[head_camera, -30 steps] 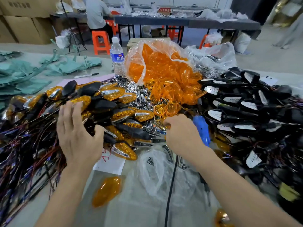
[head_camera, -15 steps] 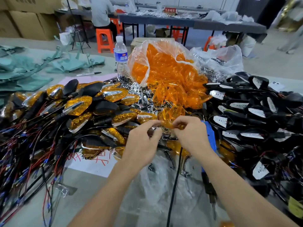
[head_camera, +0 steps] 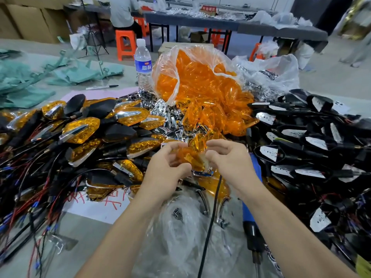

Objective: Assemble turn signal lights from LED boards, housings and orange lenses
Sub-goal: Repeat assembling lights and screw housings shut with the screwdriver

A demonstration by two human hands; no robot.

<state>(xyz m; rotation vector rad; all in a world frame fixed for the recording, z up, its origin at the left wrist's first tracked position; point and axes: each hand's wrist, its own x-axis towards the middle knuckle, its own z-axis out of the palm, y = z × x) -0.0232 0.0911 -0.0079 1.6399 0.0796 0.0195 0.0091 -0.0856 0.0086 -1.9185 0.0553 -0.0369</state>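
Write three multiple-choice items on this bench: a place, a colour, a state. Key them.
1. The bottle stands where, relative to the lens bag? A left of it; B right of it; C in front of it.
2. The tool by the right forearm is: A green; B blue; C red.
3. The left hand and right hand: A lie flat; B hang apart; C both hold one lens.
Key: 1 A, it stands at the bag's left edge; 2 B, its handle shows blue; 3 C, fingers of both curl round it.

left grip (head_camera: 165, 170): fingers curled, pinching | right grip (head_camera: 230, 161): fingers curled, pinching (both grips' fingertips nearly meeting)
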